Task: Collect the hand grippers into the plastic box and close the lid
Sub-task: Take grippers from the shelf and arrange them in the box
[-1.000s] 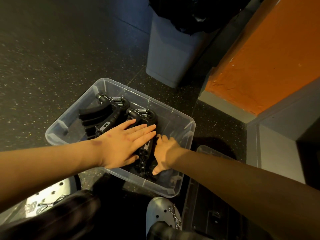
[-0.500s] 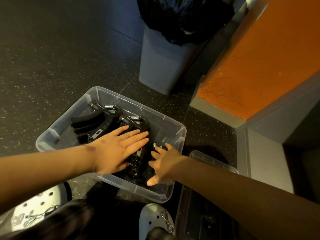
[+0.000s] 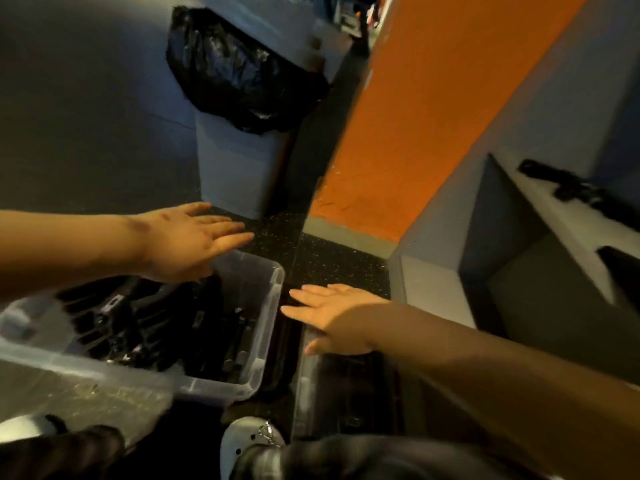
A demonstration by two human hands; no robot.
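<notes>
Dark speckled floor runs back to a grey bin lined with a black bag, with an orange wall and a grey shelf unit to the right. A clear plastic box sits on the floor at lower left, uncovered, and black hand grippers lie piled inside it; motion blur hides how many.

The left hand hangs over the far corner of the box, palm down, its fingers straight and released, holding nothing. They reach past the far rim, and the hand grippers lie below and behind them, apart from the hand.

The right hand is outside the box, just beside its right wall. Its fingers are spread flat, point left toward the box and grasp nothing. Beneath this hand the clear lid lies on the floor next to the box; whether the palm touches it cannot be told. A pale shoe shows at the bottom edge, near the lid.
</notes>
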